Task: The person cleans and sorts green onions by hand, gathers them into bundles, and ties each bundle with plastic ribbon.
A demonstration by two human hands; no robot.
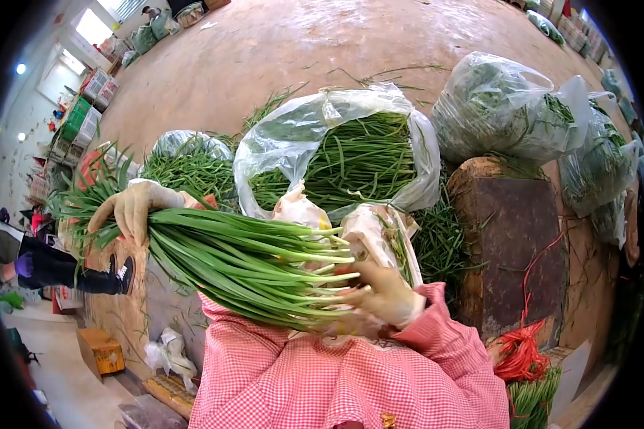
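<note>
A long bunch of garlic chives (243, 257) lies across my lap, green leaves to the left and white stem ends to the right. My left hand (132, 211), in a thin pale glove, is closed over the leafy part. At the white ends is my right hand (386, 293), gloved too and smeared by motion; its fingers are bent by the stems, but their grip is unclear. Just beyond my knees, a clear plastic bag (426, 143) lies open around more chives (365, 157). Loose greens (193, 171) are heaped left of it.
Filled plastic bags (508, 107) stand at the right, beside a dark-topped wooden stool (519, 243). Red string (522, 354) lies by tied chives (537, 393) at lower right. A person's legs (71, 268) are at left, near a small wooden stool (101, 350). Crates (79, 121) line the wall.
</note>
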